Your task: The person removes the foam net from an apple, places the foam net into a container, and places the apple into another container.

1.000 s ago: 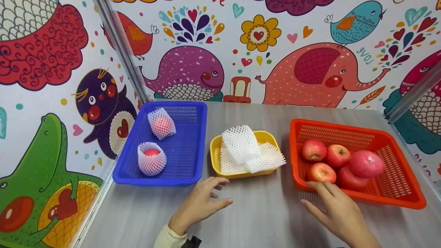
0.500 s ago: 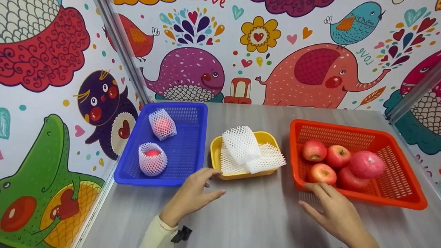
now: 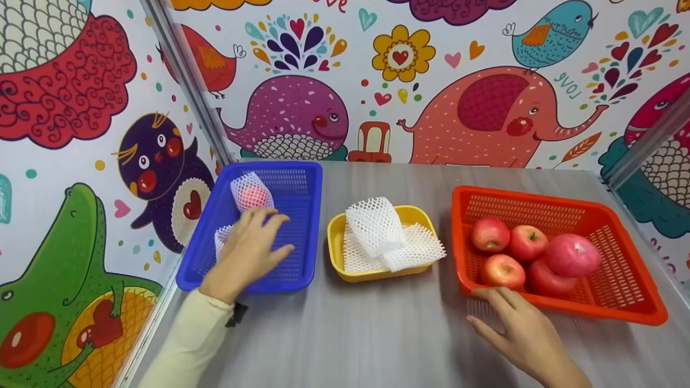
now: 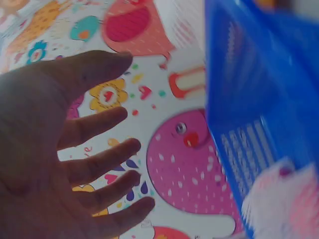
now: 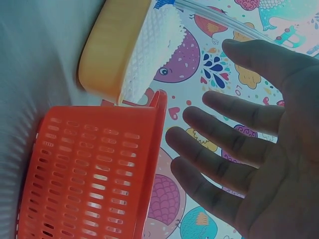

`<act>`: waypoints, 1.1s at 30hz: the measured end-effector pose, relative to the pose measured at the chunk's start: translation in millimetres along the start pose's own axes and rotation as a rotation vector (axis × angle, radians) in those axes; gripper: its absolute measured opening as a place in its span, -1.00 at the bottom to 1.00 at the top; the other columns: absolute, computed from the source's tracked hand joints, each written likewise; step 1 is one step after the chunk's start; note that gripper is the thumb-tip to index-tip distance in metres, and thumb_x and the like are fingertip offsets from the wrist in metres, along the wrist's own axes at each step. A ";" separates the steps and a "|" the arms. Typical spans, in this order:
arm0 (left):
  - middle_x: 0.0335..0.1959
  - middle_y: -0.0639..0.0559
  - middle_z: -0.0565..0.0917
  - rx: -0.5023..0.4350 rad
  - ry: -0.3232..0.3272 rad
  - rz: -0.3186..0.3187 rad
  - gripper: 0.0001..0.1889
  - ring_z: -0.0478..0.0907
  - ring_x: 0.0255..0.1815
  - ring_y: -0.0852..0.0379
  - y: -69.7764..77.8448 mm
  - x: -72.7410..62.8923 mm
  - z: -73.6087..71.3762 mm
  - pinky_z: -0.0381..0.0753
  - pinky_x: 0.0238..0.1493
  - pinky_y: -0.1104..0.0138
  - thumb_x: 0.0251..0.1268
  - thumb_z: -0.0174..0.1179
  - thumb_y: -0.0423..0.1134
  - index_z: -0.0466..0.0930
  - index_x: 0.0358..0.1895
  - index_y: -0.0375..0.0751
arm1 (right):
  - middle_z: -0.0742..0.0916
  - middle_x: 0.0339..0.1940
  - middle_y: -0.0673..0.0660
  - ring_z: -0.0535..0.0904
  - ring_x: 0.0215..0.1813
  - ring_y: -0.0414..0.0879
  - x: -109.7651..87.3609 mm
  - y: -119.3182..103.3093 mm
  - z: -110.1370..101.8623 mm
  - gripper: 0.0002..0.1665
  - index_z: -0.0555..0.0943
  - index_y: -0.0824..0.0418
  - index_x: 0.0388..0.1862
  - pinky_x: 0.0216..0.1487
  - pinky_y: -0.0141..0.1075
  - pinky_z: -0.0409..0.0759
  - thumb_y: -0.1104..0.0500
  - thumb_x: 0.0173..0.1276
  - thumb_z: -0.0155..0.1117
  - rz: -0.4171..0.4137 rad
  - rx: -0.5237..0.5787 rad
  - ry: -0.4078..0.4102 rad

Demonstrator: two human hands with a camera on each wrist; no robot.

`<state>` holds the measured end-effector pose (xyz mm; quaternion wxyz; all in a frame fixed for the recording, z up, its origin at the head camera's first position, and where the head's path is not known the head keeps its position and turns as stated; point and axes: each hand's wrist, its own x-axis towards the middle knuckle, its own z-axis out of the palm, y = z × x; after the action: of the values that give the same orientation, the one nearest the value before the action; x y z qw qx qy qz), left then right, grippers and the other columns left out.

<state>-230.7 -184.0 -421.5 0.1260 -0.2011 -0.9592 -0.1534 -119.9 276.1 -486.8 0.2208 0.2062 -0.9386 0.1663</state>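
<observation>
My left hand (image 3: pixel 245 250) hovers over the blue basket (image 3: pixel 308 231), fingers spread and holding nothing, as the left wrist view also shows. Beneath it, a fruit in a white foam net (image 3: pixel 222 237) is mostly hidden. Just beyond the fingertips lies a second netted fruit (image 3: pixel 253 193), pink through the mesh. My right hand (image 3: pixel 520 334) holds nothing, its relaxed fingers near the front rim of the red basket (image 3: pixel 636 302). Inside that basket are several apples (image 3: pixel 502 272) and a smooth pinkish-red round fruit (image 3: pixel 573 255) on the right.
Between the two baskets stands a small yellow basket (image 3: pixel 337 253) with white foam nets (image 3: pixel 375 226) piled in it, one overhanging its right rim. Printed cartoon panels (image 3: pixel 296 113) wall the grey table (image 3: pixel 377 334) at the back and sides.
My left hand has moved from beside the yellow basket, left and forward, over the blue basket, covering the nearer netted fruit. The right hand has barely moved.
</observation>
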 end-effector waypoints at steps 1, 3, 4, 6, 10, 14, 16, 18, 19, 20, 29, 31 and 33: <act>0.23 -0.25 0.48 0.030 -0.028 -0.017 -0.43 0.30 0.30 -0.27 -5.9 3.8 -3.3 0.35 0.25 -0.18 0.18 0.44 -0.05 0.56 0.21 -0.23 | 0.64 -0.17 -0.10 0.59 -0.23 -0.22 -0.3 0.4 0.4 -0.45 0.67 0.02 -0.03 -0.24 -0.13 0.65 0.04 -0.03 0.67 0.002 0.000 -0.001; 0.26 -0.29 0.44 0.071 -0.086 -0.052 -0.41 0.25 0.33 -0.32 -18.0 11.1 -8.1 0.31 0.25 -0.24 0.18 0.43 -0.04 0.54 0.23 -0.23 | 0.64 -0.17 -0.12 0.60 -0.22 -0.22 -0.9 1.0 0.9 -0.46 0.67 0.01 -0.04 -0.23 -0.12 0.65 0.04 -0.03 0.67 0.009 -0.001 -0.002; 0.28 -0.32 0.42 0.081 -0.118 -0.072 -0.39 0.23 0.35 -0.35 -23.8 14.4 -9.4 0.29 0.25 -0.27 0.17 0.44 -0.04 0.52 0.25 -0.23 | 0.64 -0.17 -0.12 0.60 -0.22 -0.22 -1.5 1.2 1.2 -0.47 0.67 0.00 -0.04 -0.23 -0.11 0.65 0.04 -0.03 0.67 0.014 -0.002 -0.004; 0.28 -0.37 0.39 0.104 -0.187 -0.111 -0.36 0.21 0.34 -0.41 -35.1 19.5 -10.0 0.27 0.23 -0.31 0.16 0.44 -0.04 0.50 0.26 -0.24 | 0.65 -0.17 -0.12 0.59 -0.23 -0.22 -2.6 1.5 1.6 -0.47 0.67 -0.01 -0.06 -0.24 -0.11 0.65 0.04 -0.04 0.68 0.022 -0.001 -0.007; 0.24 -0.50 0.36 0.142 -0.331 -0.183 -0.27 0.24 0.27 -0.51 -54.2 23.4 -4.5 0.28 0.14 -0.38 0.09 0.47 -0.07 0.44 0.31 -0.31 | 0.64 -0.18 -0.13 0.59 -0.25 -0.21 -4.5 2.2 2.5 -0.48 0.66 -0.03 -0.07 -0.26 -0.11 0.63 0.03 -0.03 0.67 0.028 -0.009 -0.014; 0.19 -0.55 0.37 0.179 -0.487 -0.243 -0.19 0.28 0.21 -0.55 -65.5 23.0 4.1 0.29 0.11 -0.39 0.02 0.50 -0.10 0.38 0.34 -0.38 | 0.63 -0.19 -0.14 0.59 -0.25 -0.20 -7.0 3.2 3.7 -0.51 0.66 -0.03 -0.10 -0.29 -0.11 0.62 0.01 -0.03 0.66 0.024 -0.021 -0.006; 0.16 -0.55 0.39 0.190 -0.557 -0.266 -0.17 0.31 0.19 -0.55 -68.5 23.4 8.0 0.33 0.08 -0.39 -0.02 0.52 -0.11 0.38 0.33 -0.41 | 0.63 -0.20 -0.15 0.59 -0.26 -0.20 -8.1 3.8 4.5 -0.52 0.66 -0.03 -0.12 -0.31 -0.12 0.61 0.01 -0.04 0.66 0.017 -0.022 0.002; 0.13 -0.55 0.41 0.196 -0.617 -0.290 -0.16 0.34 0.17 -0.56 -70.5 24.0 11.4 0.36 0.04 -0.39 -0.07 0.53 -0.14 0.38 0.30 -0.43 | 0.63 -0.21 -0.15 0.58 -0.26 -0.21 -8.9 4.2 5.2 -0.53 0.66 -0.03 -0.13 -0.32 -0.13 0.60 0.01 -0.03 0.65 0.011 -0.022 0.009; 0.11 -0.55 0.42 0.199 -0.642 -0.304 -0.17 0.36 0.16 -0.56 -71.4 23.5 12.5 0.38 0.02 -0.40 -0.09 0.54 -0.16 0.39 0.28 -0.44 | 0.63 -0.21 -0.16 0.58 -0.26 -0.22 -9.2 4.2 5.7 -0.54 0.66 -0.03 -0.14 -0.32 -0.14 0.60 0.01 -0.03 0.65 0.009 -0.022 0.008; 0.10 -0.55 0.44 0.205 -0.663 -0.317 -0.20 0.38 0.14 -0.56 -72.1 23.2 13.8 0.39 -0.01 -0.40 -0.10 0.54 -0.18 0.41 0.25 -0.44 | 0.62 -0.21 -0.17 0.58 -0.26 -0.23 -9.5 4.0 6.0 -0.55 0.66 -0.03 -0.14 -0.32 -0.15 0.60 0.00 -0.02 0.65 0.011 -0.022 0.006; -0.03 -0.46 0.60 0.288 -0.729 -0.310 -0.36 0.53 -0.03 -0.50 -76.2 31.5 21.4 0.41 -0.16 -0.43 -0.26 0.56 -0.31 0.56 0.04 -0.41 | 0.63 -0.23 -0.14 0.58 -0.27 -0.22 -9.5 2.8 9.0 -0.56 0.66 -0.04 -0.16 -0.33 -0.14 0.60 0.00 -0.03 0.66 0.037 -0.009 -0.006; -0.06 -0.43 0.62 0.301 -0.738 -0.302 -0.37 0.54 -0.06 -0.49 -77.4 32.1 22.8 0.43 -0.18 -0.43 -0.31 0.56 -0.33 0.58 0.00 -0.40 | 0.64 -0.22 -0.14 0.57 -0.27 -0.23 -9.8 2.6 10.1 -0.56 0.66 -0.04 -0.16 -0.33 -0.15 0.61 0.00 -0.02 0.65 0.035 -0.005 -0.010; -0.10 -0.42 0.63 0.311 -0.747 -0.295 -0.40 0.55 -0.09 -0.47 -78.8 31.7 24.9 0.45 -0.21 -0.42 -0.33 0.56 -0.34 0.60 -0.04 -0.40 | 0.64 -0.22 -0.13 0.57 -0.26 -0.24 -10.6 2.5 10.9 -0.56 0.66 -0.04 -0.15 -0.33 -0.16 0.61 0.00 -0.02 0.65 0.035 -0.001 -0.016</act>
<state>-296.8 -233.1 -454.0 -0.2246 -0.0823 -0.9691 0.0601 -116.2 277.2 -501.7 0.2104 0.1908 -0.9440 0.1678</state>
